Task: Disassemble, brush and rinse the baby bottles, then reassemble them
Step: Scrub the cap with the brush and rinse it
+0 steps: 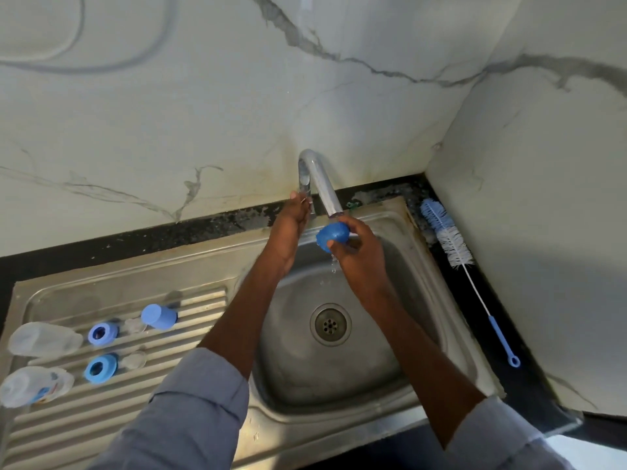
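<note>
Gripping a smooth blue cap (332,236) under the chrome tap (319,179), the right hand (359,252) curls round it; the left hand (294,215) touches the tap base, grip unclear. Clear bottles (44,339) lie at 9 o'clock on the ribbed steel drainer (135,401); marble walls.

**No readable text in view**

Checked every surface, nothing legible. The lower bottle (35,386) on the drainboard carried a small blue and red printed patch, but it was too blurred to make out any letters or numbers. The upper bottle (44,339) showed no markings that could be read. No brand or lettering was readable on the blue cap (158,316), the two blue rings (102,333) (100,368), the bottle brush (451,242) or the tap (319,181).
</note>
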Available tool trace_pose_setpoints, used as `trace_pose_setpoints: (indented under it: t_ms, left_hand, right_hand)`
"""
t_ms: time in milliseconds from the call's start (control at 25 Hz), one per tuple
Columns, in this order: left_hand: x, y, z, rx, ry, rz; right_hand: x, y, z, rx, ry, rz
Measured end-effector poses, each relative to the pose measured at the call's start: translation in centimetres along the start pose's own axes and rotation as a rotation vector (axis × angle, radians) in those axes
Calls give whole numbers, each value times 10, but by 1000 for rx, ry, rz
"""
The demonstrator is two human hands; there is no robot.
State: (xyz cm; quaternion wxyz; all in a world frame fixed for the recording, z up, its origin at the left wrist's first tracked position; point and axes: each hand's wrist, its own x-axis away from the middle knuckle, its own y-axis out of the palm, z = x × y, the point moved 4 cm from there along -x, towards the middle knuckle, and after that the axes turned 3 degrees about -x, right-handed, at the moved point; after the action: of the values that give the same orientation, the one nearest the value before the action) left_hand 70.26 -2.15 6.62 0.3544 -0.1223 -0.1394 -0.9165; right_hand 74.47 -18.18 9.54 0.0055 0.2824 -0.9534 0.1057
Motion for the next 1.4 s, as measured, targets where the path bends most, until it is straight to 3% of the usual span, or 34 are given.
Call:
trace_pose_setpoints:
  t_ms: [80, 200, 440, 640, 760, 920, 1040, 1200, 1400]
  left_hand:
    - [16, -2, -4, -60, 26, 33]
    - [57, 0, -32, -35, -50, 176]
    - [114, 44, -64, 122, -215, -134]
    - [127, 69, -72, 187, -243, -15]
    - [130, 79, -73, 243, -224, 149]
    - [125, 98, -69, 203, -126, 217]
    - [123, 116, -70, 219, -141, 222]
    - [125, 125, -80, 223, -167, 256]
    - [138, 110, -92, 706, -284, 321]
  right_hand:
    - [17, -15, 2, 178, -115, 94]
    - [37, -34, 8, 464, -244, 66]
    - [46, -59, 22, 414, -149, -75]
    - [43, -78, 19, 353, -223, -231]
    - [44, -114, 29, 324, -177, -132]
    - [43, -189, 65, 821, 19, 79]
    - [47, -215, 87, 983, 206, 81]
    - [47, -227, 96, 1079, 247, 85]
    - [36, -239, 93, 948, 251, 113]
